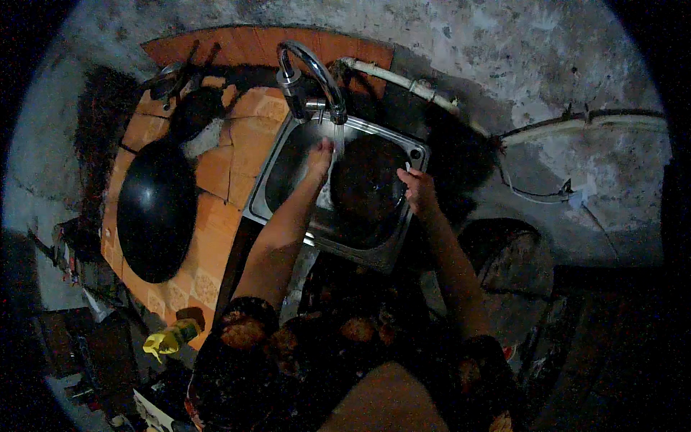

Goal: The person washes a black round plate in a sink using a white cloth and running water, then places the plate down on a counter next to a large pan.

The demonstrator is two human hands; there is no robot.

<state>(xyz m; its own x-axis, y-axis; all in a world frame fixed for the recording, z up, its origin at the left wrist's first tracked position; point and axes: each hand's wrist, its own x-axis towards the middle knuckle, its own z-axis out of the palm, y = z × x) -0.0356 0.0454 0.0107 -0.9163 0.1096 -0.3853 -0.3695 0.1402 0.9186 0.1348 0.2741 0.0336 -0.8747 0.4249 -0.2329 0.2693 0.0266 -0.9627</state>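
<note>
A dark round pan (367, 183) lies in the right part of a steel sink (277, 165). My right hand (419, 190) is closed on the pan's right edge, with a small pale piece showing by the thumb. A curved chrome faucet (332, 90) stands at the back of the sink, and a thin stream of water (338, 138) falls from it. Close to the stream, at the pan's left side, is my left hand (319, 160). Its fingers look curled in; dim light hides whether anything is in them.
Left of the sink, a large black domed wok-like piece (157, 209) rests on the orange tiled counter (219, 176). A yellow bottle (171, 340) is at the counter's near end. Pale pipes (403, 83) run along the grey wall, and a dark rounded object (504, 252) stands right of the sink.
</note>
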